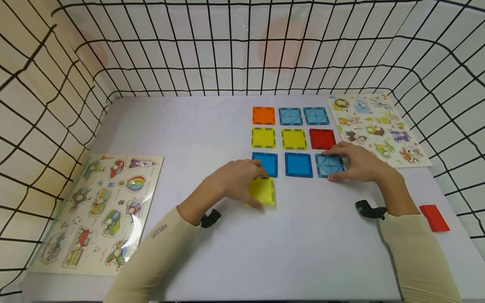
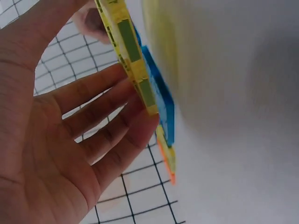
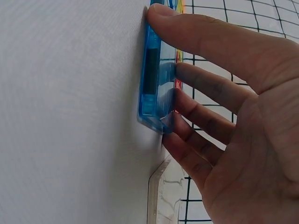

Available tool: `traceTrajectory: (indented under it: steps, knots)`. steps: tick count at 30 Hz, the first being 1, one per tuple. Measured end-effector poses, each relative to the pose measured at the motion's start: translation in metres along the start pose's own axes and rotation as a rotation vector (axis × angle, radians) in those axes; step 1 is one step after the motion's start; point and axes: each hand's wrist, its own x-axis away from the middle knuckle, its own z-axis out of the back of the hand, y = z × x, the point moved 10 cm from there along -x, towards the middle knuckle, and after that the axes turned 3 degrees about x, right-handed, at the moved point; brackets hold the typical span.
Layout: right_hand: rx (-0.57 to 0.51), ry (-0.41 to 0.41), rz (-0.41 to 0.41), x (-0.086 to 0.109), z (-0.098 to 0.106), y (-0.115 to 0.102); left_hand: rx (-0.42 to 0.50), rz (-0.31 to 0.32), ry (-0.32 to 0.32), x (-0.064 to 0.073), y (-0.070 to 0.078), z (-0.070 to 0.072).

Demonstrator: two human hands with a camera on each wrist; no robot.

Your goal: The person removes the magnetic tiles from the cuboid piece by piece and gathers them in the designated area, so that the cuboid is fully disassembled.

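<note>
My left hand [image 1: 238,180] grips a yellow square magnetic tile [image 1: 265,192] by its edges, thumb on the near side and fingers on the far side. In the left wrist view that tile [image 2: 128,42] is raised off the white surface. A dark blue tile [image 1: 267,163] lies just beyond it, partly covered by the fingers. My right hand [image 1: 361,163] holds a light blue tile with a star pattern [image 1: 329,166] between thumb and fingers, at the right end of the front row. Another dark blue tile [image 1: 298,164] lies between the hands.
Beyond lie an orange tile [image 1: 263,115], two light blue ones [image 1: 290,116], two yellow ones [image 1: 263,138] and a red one [image 1: 322,139]. A vehicle puzzle board [image 1: 130,198] is at left, an animal board [image 1: 373,130] at back right, a red piece [image 1: 434,218] at right. Black wire mesh [image 1: 229,42] surrounds the table.
</note>
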Motion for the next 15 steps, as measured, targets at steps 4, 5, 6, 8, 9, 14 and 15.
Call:
traceTrajectory:
  steps: [4,5,6,8,9,14,15]
  knots:
    - [0.012,-0.001,-0.016,-0.001,0.001,-0.001,-0.044,-0.002,-0.025,-0.003,0.007,-0.012]
    - [0.016,-0.001,-0.018,-0.001,0.001,-0.001,-0.052,0.0,-0.028,-0.003,0.008,-0.015]
    - [0.022,-0.001,-0.019,-0.001,0.002,-0.002,-0.061,0.003,-0.029,-0.004,0.009,-0.016]
    - [0.032,0.001,-0.019,0.0,0.002,-0.002,-0.073,0.011,-0.028,-0.004,0.01,-0.018]
    - [0.038,0.003,-0.018,0.0,0.003,-0.002,-0.078,0.016,-0.028,-0.004,0.01,-0.018]
    - [0.065,0.016,-0.015,0.0,0.003,-0.001,-0.089,0.035,-0.038,-0.002,0.013,-0.02]
    - [0.068,0.018,-0.016,0.001,0.002,-0.001,-0.09,0.034,-0.039,-0.002,0.014,-0.02]
